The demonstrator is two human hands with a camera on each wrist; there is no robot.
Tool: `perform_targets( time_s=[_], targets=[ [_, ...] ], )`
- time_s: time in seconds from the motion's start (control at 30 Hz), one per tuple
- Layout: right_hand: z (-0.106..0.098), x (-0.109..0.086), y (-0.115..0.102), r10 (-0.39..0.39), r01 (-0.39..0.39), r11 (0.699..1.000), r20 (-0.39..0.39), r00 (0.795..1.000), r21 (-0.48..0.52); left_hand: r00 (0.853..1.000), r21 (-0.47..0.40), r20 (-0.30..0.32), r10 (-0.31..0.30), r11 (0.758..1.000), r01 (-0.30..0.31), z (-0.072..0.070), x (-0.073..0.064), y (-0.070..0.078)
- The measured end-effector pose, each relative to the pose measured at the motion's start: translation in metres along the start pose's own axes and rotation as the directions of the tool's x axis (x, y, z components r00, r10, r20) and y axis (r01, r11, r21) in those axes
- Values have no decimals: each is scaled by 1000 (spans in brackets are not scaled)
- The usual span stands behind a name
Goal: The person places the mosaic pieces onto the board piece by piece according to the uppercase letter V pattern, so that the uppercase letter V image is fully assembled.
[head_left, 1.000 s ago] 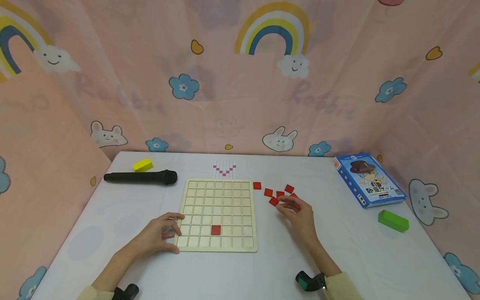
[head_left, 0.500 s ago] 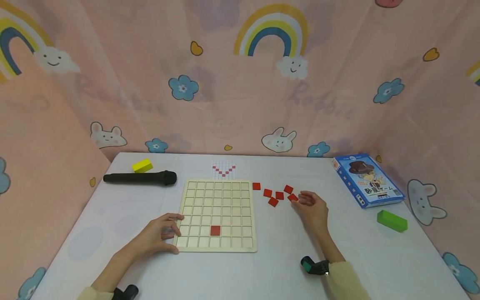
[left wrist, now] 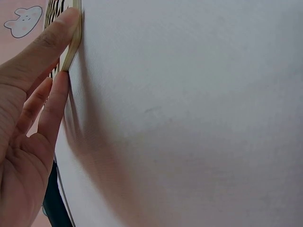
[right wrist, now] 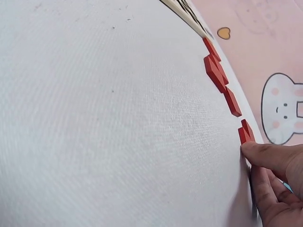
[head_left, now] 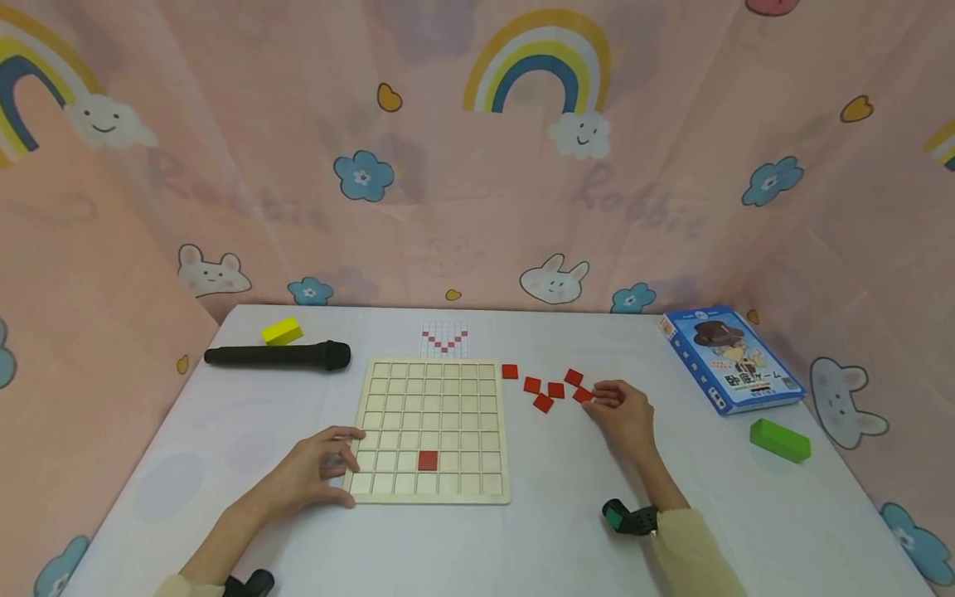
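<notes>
A pale wooden grid board (head_left: 430, 489) lies mid-table, with a single red tile (head_left: 428, 460) set in one of its lower squares. My left hand (head_left: 309, 468) holds the board at its left edge, the thumb at the near corner and the fingertips along the side. The left wrist view shows that thumb (left wrist: 45, 40) on the board's edge. To the board's right several loose red tiles (head_left: 555, 390) are scattered. My right hand (head_left: 625, 419) pinches the rightmost tile (head_left: 581, 395) by its near side, still at table level. In the right wrist view the thumb (right wrist: 267, 153) partly covers it.
A small paper chart (head_left: 445, 340) with a red V pattern lies behind the board. At the back left are a black microphone (head_left: 276, 356) and a yellow block (head_left: 282, 332). A blue game box (head_left: 734, 356) and a green block (head_left: 779, 440) sit at the right.
My right hand has moved rightward from the nearest loose tile to the rightmost one, and has stayed there over the last half second. My left hand has kept its place on the board.
</notes>
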State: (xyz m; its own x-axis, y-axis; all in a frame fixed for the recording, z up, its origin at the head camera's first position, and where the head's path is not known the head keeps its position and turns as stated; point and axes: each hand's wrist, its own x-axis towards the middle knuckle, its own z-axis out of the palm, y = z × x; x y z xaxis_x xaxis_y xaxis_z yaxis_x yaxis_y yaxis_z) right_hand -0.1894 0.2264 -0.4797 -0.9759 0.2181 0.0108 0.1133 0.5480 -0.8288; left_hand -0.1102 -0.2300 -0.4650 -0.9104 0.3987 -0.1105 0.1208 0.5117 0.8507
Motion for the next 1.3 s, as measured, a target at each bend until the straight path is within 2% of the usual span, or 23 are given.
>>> perform_targets(
  time_s=[0.23, 0.37, 0.57, 0.9, 1.1, 1.3],
  targets=[
    [-7, 3, 6, -8, 9, 1000, 68, 998, -21, 1000, -12, 7, 15, 1000, -15, 0, -1, -2],
    [-10, 5, 10, -40, 43, 999, 100, 994, -31, 999, -11, 10, 38, 999, -38, -1, 0, -4],
    [-12, 6, 11, -63, 67, 997, 107, 992, -33, 999, -9, 8, 48, 999, -48, -1, 1, -3],
    [-19, 5, 13, -26, 30, 999, 141, 990, -21, 999, 17, 7, 39, 999, -40, -2, 0, -1],
    [-21, 5, 15, -52, 48, 998, 166, 985, 27, 999, 26, 6, 49, 998, -49, -2, 0, -1],
    [-24, 5, 18, -77, 73, 997, 180, 981, 33, 998, 24, 4, 63, 998, -63, -2, -1, -2]
  ],
)
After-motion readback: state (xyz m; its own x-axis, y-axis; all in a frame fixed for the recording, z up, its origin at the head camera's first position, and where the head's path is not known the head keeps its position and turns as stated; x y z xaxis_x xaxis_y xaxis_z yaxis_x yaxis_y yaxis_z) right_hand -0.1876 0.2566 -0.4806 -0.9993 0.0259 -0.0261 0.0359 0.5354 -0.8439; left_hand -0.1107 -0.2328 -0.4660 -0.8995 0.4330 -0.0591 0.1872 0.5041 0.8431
